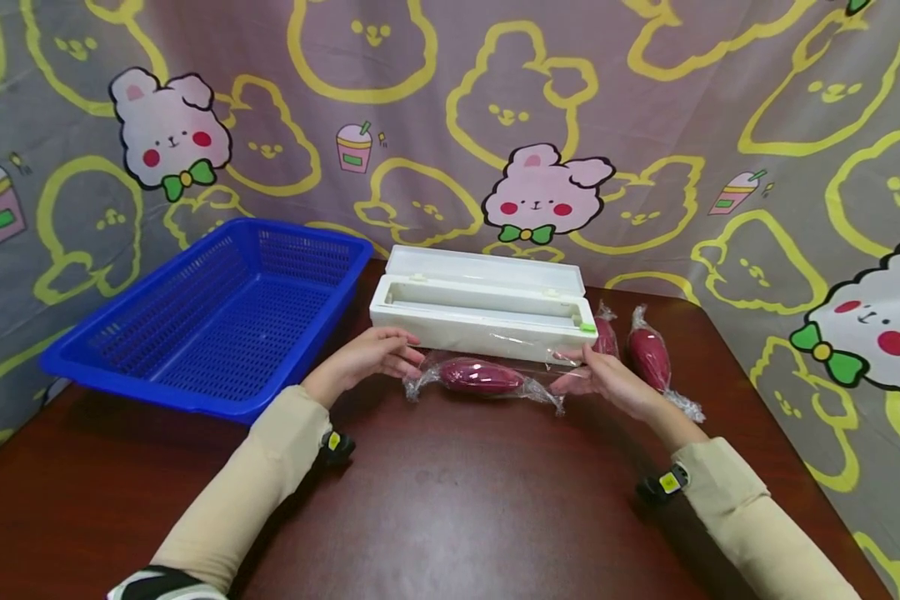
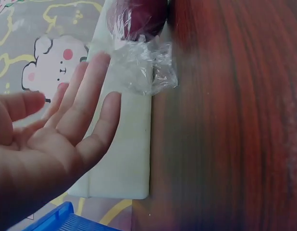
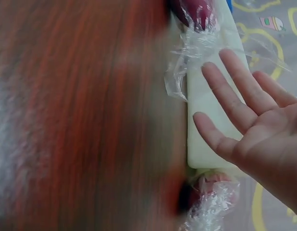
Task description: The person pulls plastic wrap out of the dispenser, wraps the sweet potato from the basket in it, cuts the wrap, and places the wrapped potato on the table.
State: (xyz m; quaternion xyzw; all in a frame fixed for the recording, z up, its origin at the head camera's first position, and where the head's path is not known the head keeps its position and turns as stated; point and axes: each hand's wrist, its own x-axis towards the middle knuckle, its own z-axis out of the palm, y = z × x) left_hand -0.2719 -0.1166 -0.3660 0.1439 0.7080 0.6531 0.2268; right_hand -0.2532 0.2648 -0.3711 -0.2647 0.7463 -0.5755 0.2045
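A dark red, spindle-shaped vegetable [image 1: 480, 377] wrapped in cling film lies on the table, both film ends twisted. My left hand [image 1: 378, 360] is beside its left end, fingers loosely extended near the crumpled film [image 2: 143, 67]. At the other end is my right hand [image 1: 600, 379], palm turned inward and fingers spread beside the twisted film [image 3: 196, 45]. Clear film also shows between the hands along the front of a white cling film dispenser [image 1: 483, 333]. The dispenser stands right behind the vegetable with its lid up. Neither hand grips anything.
A blue perforated basket [image 1: 288, 375] stands at the left. Two more film-wrapped red vegetables lie at the right, one [image 1: 648, 358] near the table's side and another [image 1: 606, 335] partly behind the right hand. A patterned curtain [image 1: 435, 125] hangs behind the table.
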